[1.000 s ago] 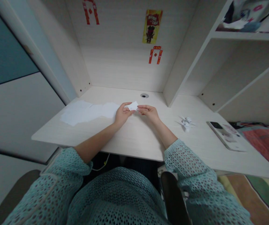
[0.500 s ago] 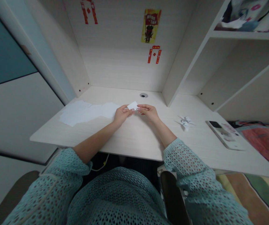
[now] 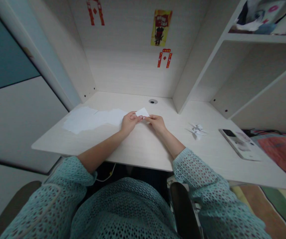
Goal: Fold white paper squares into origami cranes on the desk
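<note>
A small folded piece of white paper (image 3: 142, 112) is held just above the pale desk (image 3: 145, 146), near its middle. My left hand (image 3: 128, 122) pinches the paper's left edge with thumb and fingers. From the right, my right hand (image 3: 157, 122) pinches the same paper, its fingers curled under it. The two hands nearly touch each other. Both forearms rest on the desk, in teal knitted sleeves.
Several flat white sheets (image 3: 90, 118) lie to the left of my hands. A small folded white paper figure (image 3: 196, 129) sits to the right, and beyond it a phone (image 3: 240, 143) near the desk's right edge. A round cable hole (image 3: 153, 101) lies behind the hands. Shelves rise at the right.
My right hand has drawn slightly left and closer to my left hand, and the paper is tilted up a little more. Nothing else on the desk has moved.
</note>
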A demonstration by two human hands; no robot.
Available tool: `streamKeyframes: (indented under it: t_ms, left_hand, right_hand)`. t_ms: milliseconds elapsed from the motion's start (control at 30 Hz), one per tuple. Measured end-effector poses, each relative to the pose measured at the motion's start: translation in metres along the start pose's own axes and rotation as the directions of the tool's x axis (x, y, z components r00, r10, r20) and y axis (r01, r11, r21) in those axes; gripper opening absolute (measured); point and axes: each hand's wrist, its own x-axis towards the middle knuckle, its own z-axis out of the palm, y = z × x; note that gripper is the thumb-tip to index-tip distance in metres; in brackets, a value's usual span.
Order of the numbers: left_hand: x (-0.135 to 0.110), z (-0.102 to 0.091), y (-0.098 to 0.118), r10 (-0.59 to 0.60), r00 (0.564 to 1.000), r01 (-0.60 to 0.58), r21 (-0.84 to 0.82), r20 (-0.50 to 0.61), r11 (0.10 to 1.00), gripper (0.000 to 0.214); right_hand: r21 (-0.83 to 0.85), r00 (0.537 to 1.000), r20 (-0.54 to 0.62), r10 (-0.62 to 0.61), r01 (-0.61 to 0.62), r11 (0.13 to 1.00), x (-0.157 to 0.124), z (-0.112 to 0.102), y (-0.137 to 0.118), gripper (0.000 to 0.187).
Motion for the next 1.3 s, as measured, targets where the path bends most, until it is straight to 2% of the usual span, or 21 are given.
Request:
streamKeyframes:
  t_ms: [233,500,633,767,867,1100,1200,1300]
  left_hand:
    - [0.001,0.001,0.001,0.012,0.999,-0.013,-0.023,-0.032,1.0,0.041]
    - [0.003,0.0,0.003,0.004,0.999,-0.006,-0.045,-0.044,0.999,0.041]
    - [0.003,0.0,0.003,-0.018,0.998,0.016,-0.046,-0.06,0.999,0.041]
    - [0.004,-0.002,0.002,-0.036,0.997,0.033,-0.043,-0.064,0.999,0.037]
    - [0.003,-0.002,0.002,-0.044,0.997,0.042,-0.043,-0.057,0.998,0.037]
    - [0.005,-0.005,-0.001,0.002,0.998,-0.001,0.015,-0.063,1.0,0.036]
    - [0.005,-0.007,-0.003,0.004,0.999,-0.003,0.043,-0.038,0.999,0.037]
    - [0.003,-0.009,-0.002,0.02,0.999,-0.024,0.155,0.029,0.988,0.042]
  right_hand:
    - [0.068,0.997,0.011,0.075,-0.075,0.995,0.001,0.0,-0.001,0.036]
    - [0.145,0.989,0.076,0.126,-0.136,0.98,0.003,-0.004,-0.002,0.031]
    - [0.138,0.982,0.119,0.148,-0.164,0.977,0.006,-0.008,-0.003,0.034]
    - [0.137,0.968,0.219,0.124,-0.156,0.978,0.008,-0.012,-0.002,0.036]
    - [0.132,0.962,0.249,0.113,-0.149,0.98,0.008,-0.014,0.0,0.035]
    - [0.067,0.943,0.309,0.124,-0.152,0.986,0.012,-0.022,-0.004,0.038]
    - [0.058,0.956,0.272,0.108,-0.128,0.99,0.014,-0.024,-0.007,0.045]
    - [-0.012,0.986,0.164,-0.006,0.008,1.0,0.013,-0.02,-0.005,0.046]
